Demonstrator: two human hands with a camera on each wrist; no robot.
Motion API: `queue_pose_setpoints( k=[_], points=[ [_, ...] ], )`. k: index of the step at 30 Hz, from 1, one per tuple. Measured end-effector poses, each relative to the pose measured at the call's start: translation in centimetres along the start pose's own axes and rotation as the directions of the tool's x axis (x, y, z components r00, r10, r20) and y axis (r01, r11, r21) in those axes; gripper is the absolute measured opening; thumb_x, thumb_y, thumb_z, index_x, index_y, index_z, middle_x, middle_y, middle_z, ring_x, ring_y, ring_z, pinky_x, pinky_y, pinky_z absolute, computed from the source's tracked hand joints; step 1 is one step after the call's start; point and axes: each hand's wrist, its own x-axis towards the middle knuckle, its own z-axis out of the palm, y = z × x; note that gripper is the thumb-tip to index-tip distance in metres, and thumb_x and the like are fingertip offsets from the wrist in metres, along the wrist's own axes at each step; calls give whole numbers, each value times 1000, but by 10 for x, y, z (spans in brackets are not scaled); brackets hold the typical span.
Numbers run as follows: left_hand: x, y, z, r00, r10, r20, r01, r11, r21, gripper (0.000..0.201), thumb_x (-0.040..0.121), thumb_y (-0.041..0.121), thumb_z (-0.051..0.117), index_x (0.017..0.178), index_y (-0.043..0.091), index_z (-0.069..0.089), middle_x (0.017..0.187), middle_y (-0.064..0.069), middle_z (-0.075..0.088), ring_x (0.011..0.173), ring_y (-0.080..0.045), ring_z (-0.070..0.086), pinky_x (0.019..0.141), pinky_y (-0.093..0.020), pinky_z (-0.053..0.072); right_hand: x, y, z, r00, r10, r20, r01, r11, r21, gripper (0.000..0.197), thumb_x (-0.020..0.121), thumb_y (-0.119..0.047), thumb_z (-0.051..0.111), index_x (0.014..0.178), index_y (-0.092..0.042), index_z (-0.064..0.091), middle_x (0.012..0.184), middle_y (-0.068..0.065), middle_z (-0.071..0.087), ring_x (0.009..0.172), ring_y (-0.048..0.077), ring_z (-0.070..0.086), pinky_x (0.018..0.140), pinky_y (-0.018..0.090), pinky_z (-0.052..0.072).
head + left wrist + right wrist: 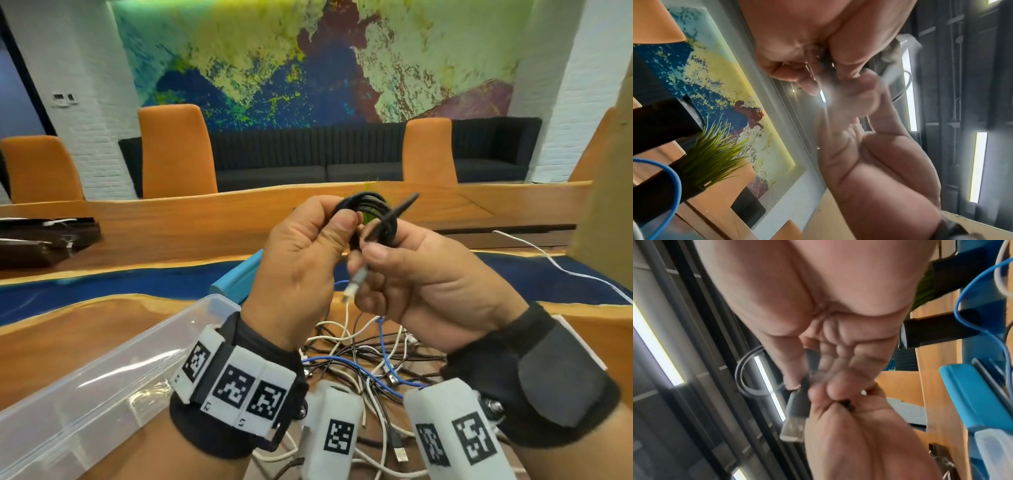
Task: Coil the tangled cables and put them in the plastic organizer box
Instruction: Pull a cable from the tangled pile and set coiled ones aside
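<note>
Head view: both hands raised over the surface. Left hand grips the black cable coil; right hand pinches its loose end by the plug. Tangled cables lie below the wrists, clear box open just left, blue lid behind it. 
Left wrist view: plant and blue cable nearby; fingers blurred, coil loop probably at. 
Right wrist view: only here the USB plug shows plainly, against the left palm.
</note>
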Motion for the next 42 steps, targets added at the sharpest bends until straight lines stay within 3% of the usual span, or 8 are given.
queue_pose_setpoints(
  k=[5, 9, 15, 19, 23, 30, 35, 42],
  points=[
    [5, -2, -6, 988, -10, -156, 2, 999, -49, 21, 102, 22, 46, 96, 10, 63, 82, 4, 69, 81, -14, 66, 77, -28, 52, -1, -3, 6, 992, -43, -120, 20, 982, -187, 39, 74, -5, 72, 110, -8, 56, 73, 14, 67, 59, 22, 55, 52, 25, 48],
    [8, 5, -13, 978, -151, -144, 105, 952, -286, 25, 103, 23, 41, 90, 13, 61, 80, 0, 67, 72, -14, 68, 67, -25, 51, 4, 9, -8, 972, -149, -184, -89, 491, -866, 15, 78, -7, 78, 79, -15, 66, 70, 4, 70, 60, 16, 64, 59, 31, 55],
    [0, 15, -1, 990, -142, 0, 136, 949, -286, 26, 103, 21, 43, 86, 15, 63, 66, 1, 61, 66, -15, 63, 67, -25, 54, 8, 8, -25, 894, -376, -245, -182, 194, -964, 13, 84, -21, 73, 74, -24, 66, 66, -6, 64, 61, 6, 59, 54, 22, 42],
    [-2, 11, -2, 995, 23, 101, -46, 970, 240, 24, 96, 32, 48, 95, 18, 67, 87, 2, 69, 81, -10, 63, 74, -22, 49, 4, -15, -29, 795, -545, -267, 4, 445, -896, 8, 84, -15, 72, 78, -20, 72, 71, -4, 68, 60, 3, 58, 57, 20, 46],
    [-1, 5, -1, 1000, -7, 27, 0, 972, 234, 21, 103, 24, 48, 97, 14, 66, 87, 3, 70, 81, -10, 65, 77, -30, 56, -12, -36, -12, 813, -524, -253, 177, 637, -750, 4, 85, -13, 68, 88, -10, 70, 73, 4, 67, 58, 1, 56, 52, 12, 43],
    [4, -3, -9, 980, 123, -157, -82, 966, 244, 16, 99, 14, 54, 103, 17, 69, 84, 2, 71, 79, -12, 67, 74, -32, 58, -3, -16, -18, 906, -407, -121, 24, 333, -942, 8, 79, -17, 78, 76, -22, 72, 70, -1, 67, 64, 12, 59, 59, 31, 51],
    [4, -8, -16, 990, 80, -119, -11, 872, 490, 15, 102, 17, 51, 100, 16, 66, 79, 7, 66, 74, -3, 62, 69, -19, 53, -2, -15, -17, 892, -442, -93, 32, 267, -963, 14, 80, -18, 78, 81, -31, 72, 77, -8, 67, 69, 10, 59, 63, 28, 51],
    [-1, -10, -5, 999, 8, -32, 13, 785, 620, 25, 105, 26, 42, 100, 11, 61, 93, -5, 62, 84, -20, 56, 73, -41, 46, -5, -10, 4, 782, -604, 152, 227, 49, -973, 15, 83, -31, 72, 98, -28, 74, 99, -6, 59, 89, 9, 56, 72, 26, 51]
  ],
)
